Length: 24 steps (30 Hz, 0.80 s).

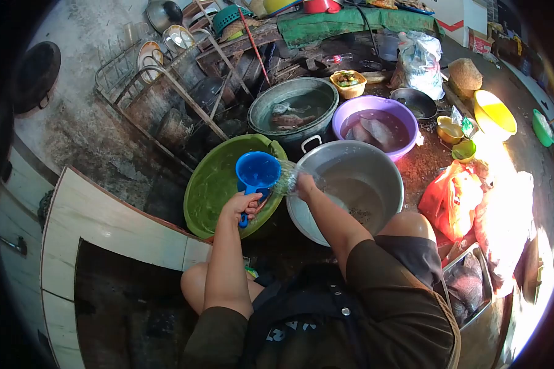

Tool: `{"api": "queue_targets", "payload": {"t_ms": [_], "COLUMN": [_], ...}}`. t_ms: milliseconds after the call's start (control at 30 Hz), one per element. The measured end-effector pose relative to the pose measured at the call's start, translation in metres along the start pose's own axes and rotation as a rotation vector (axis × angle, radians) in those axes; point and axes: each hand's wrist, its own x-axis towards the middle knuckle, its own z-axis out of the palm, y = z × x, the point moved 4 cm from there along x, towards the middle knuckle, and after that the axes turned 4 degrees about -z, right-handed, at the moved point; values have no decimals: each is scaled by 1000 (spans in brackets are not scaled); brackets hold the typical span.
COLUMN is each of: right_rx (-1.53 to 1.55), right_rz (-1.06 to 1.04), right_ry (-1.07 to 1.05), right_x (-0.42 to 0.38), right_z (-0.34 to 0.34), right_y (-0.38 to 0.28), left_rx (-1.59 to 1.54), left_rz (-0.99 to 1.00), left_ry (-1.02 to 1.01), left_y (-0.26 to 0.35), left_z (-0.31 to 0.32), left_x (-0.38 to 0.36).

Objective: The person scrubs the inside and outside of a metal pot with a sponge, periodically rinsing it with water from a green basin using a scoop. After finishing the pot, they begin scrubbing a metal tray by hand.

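Note:
My left hand [246, 205] is closed round the handle of a blue dipper [258, 170], its bowl over the green basin [209, 178]. My right hand [305, 186] is closed at a clear, glass-like vessel [285, 178], which sits beside the dipper's rim between the green basin and the grey metal basin [395, 190]. Its exact kind is blurred. Cloudy water stands in the metal basin, below my right forearm.
Behind stand a dark tub [256, 115] and a purple basin [413, 138], both holding water and soaking things. A black pan [420, 104], yellow basin [493, 114] and red plastic bag [450, 200] lie to the right. A metal dish rack [188, 98] leans at the left.

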Motion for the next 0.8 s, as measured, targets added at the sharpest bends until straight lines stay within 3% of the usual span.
{"api": "queue_targets", "payload": {"t_ms": [133,267,333,367,433,467,533,567,633,667,800], "right_rx": [-87,-78,376,386,138,236,285,236,195,187,86], "right_rz": [67,228,57,56,32,10,-26,-36,-65,-90,-65], "right_ry": [256,284,-160,-167,131,93,56,59,300,292,380], "right_x": [13,-31,-1,12,35,55,71,61,-9,-5,-24], "right_z": [-12,2,20,17,-13,-25,-53,-62,-63,-78,-165], "right_y": [10,-32,-33,-35,-46,-45,-62,-81,-138,-145,-168], "left_rx": [158,385,485,495,840,846,1089,1089,1152,1144,1363], "left_rz": [3,37,60,61,288,286,606,600,451,434,505], "left_ry": [80,258,370,378,453,457,442,439,402,384,346], "left_y": [2,7,13,15,27,26,26,28,33,30,21], "left_z": [13,32,40,46,68,73,91,106,145,156,197], "left_x": [4,18,26,31,35,44,60,58,48,53,50]}}
